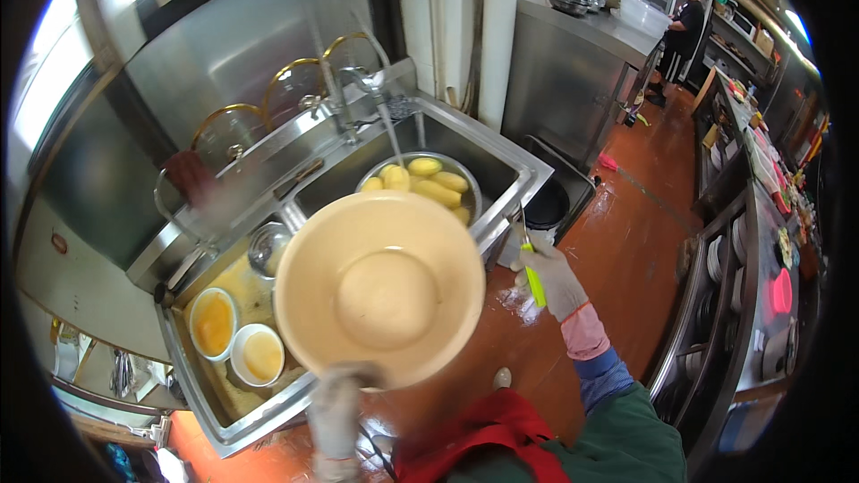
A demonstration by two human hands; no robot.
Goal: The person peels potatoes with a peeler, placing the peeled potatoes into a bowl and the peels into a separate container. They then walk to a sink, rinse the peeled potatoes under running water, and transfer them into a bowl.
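Observation:
My left hand (339, 409), in a pale glove, grips the near rim of a beige plastic basin (382, 288), which looks empty apart from a wet shine. My right hand (550, 275), gloved too, holds a peeler-like tool with a bright green handle (534, 276) and a metal head, beside the sink's right corner. Behind the basin, water runs from the faucet (369, 80) onto peeled potatoes (436, 192) in a round metal bowl (475, 194) in the right sink compartment. The basin hides part of that bowl.
Two white tubs (257, 355) and a metal strainer or bowl (268, 249) stand in the left compartment (228, 443) with cloudy liquid. Glass lids (231, 131) lean behind the sink. A black bin (547, 204) stands right of it. A person (686, 27) stands at the far counter; shelves of plates (715, 258) line the right.

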